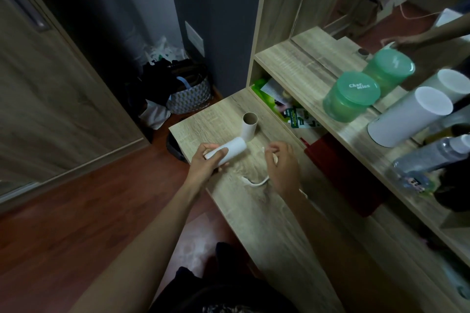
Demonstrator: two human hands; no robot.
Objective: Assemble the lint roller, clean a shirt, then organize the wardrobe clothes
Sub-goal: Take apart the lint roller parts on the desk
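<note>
My left hand (206, 164) grips a white lint roll (229, 150) just above the wooden desk (267, 211). An empty cardboard core (250, 126) stands upright just behind the roll. My right hand (282, 162) hovers over the desk with fingers pinched on something small and pale that I cannot make out. The white lint roller handle (255, 182) lies curved on the desk just in front of my right hand.
A shelf to the right holds a green lidded jar (349, 99), a white cylinder (409, 115) and a spray bottle (432, 155), with a mirror behind. Packets and a red box (343, 173) sit under the shelf. Bags of clothes (175, 86) lie on the floor beside the wardrobe door (50, 96).
</note>
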